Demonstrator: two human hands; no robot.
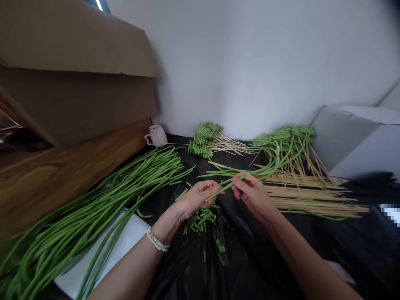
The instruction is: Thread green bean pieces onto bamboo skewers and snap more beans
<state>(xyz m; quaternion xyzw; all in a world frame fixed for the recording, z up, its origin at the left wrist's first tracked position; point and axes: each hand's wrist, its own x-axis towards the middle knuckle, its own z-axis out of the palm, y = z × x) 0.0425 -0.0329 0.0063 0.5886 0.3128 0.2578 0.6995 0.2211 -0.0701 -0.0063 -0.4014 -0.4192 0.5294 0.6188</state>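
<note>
My left hand (196,195) and my right hand (251,192) meet above a black plastic sheet, with fingers pinched. Between them they hold slim green garlic scapes (223,190), one hand near each end. Short cut scape pieces (203,218) lie scattered below my left hand. Just behind my hands, a few long curved scapes (271,167) bend up toward the right. A large heap of long scapes (93,208) spreads out to the left, partly on a white sheet (131,235). Whether a skewer is in my fingers I cannot make out.
Against the wall lie scape pieces threaded on skewers (204,139), with more skewered scapes (286,135) at the right. Loose bamboo skewers (312,196) lie beside my right hand. A white mug (158,136), a cardboard box (78,96) and a white box (346,137) stand around the edges.
</note>
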